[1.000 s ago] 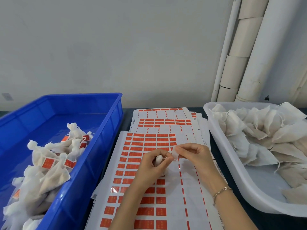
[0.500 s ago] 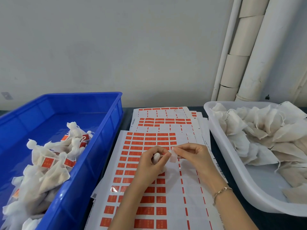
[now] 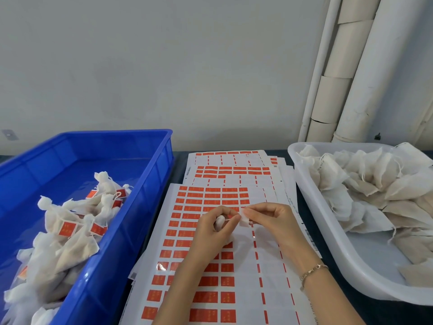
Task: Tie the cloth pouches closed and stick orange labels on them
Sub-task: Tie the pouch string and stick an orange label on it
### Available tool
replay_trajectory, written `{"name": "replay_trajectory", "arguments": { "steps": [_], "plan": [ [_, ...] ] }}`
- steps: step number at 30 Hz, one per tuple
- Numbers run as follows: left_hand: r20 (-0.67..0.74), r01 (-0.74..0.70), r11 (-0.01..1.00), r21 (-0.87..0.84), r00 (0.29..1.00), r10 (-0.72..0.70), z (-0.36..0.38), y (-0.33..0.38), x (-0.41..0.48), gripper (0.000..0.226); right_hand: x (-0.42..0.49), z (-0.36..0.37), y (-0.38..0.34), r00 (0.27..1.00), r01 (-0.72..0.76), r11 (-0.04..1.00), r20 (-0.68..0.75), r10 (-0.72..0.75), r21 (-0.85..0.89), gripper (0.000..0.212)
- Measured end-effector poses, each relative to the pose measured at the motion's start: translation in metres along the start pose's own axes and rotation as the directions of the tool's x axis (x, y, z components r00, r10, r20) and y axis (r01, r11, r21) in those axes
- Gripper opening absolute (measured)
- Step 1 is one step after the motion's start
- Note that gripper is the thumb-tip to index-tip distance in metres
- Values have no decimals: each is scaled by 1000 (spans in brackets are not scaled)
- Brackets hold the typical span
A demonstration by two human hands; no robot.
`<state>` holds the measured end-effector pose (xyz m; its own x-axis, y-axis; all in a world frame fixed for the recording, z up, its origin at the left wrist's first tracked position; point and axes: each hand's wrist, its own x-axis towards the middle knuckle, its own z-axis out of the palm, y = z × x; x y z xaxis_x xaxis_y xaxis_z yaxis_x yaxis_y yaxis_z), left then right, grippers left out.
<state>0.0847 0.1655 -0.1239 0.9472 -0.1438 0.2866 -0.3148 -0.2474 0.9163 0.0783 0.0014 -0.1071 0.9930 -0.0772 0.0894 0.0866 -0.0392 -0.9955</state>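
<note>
My left hand (image 3: 214, 231) grips a small white cloth pouch (image 3: 219, 222) by its bunched neck, over the top sheet of orange labels (image 3: 210, 200). My right hand (image 3: 269, 219) pinches the pouch's drawstring and a small white tab (image 3: 244, 219) just right of the left fingers. A thin string runs between the two hands. Most of the pouch is hidden under my left palm. Whether a label is on the tab I cannot tell.
A blue crate (image 3: 150, 179) on the left holds several tied pouches with orange labels (image 3: 68, 228). A white tub (image 3: 328, 233) on the right holds several untied pouches (image 3: 375, 184). More label sheets (image 3: 234, 170) lie behind. White pipes (image 3: 351, 78) stand at the wall.
Both hands stay close together over the sheet, shifted slightly. The fingers have worked the string and tab a little closer to each other.
</note>
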Motion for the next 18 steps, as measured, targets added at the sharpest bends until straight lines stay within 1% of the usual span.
{"name": "replay_trajectory", "arguments": {
  "steps": [4, 8, 12, 16, 18],
  "plan": [
    [6, -12, 1000, 7, 1000, 12, 0, 1, 0, 8, 1, 0, 1, 1000, -10, 1000, 9, 10, 1, 11],
    [-11, -18, 999, 31, 1000, 18, 0, 0, -1, 8, 2, 0, 2, 999, -34, 999, 7, 34, 6, 13],
    [-32, -21, 999, 42, 999, 22, 1, 0, -1, 7, 3, 1, 3, 997, -69, 995, 43, 66, 78, 37],
    [-76, -2, 999, 44, 997, 5, 1, 0, 0, 6, 3, 6, -2, 992, -110, 978, 76, 97, 178, 45],
    [-108, 33, 999, 39, 994, -28, 0, 0, 0, 6, 2, 3, -5, 996, -86, 984, 42, 81, 156, 49]
  ]
}}
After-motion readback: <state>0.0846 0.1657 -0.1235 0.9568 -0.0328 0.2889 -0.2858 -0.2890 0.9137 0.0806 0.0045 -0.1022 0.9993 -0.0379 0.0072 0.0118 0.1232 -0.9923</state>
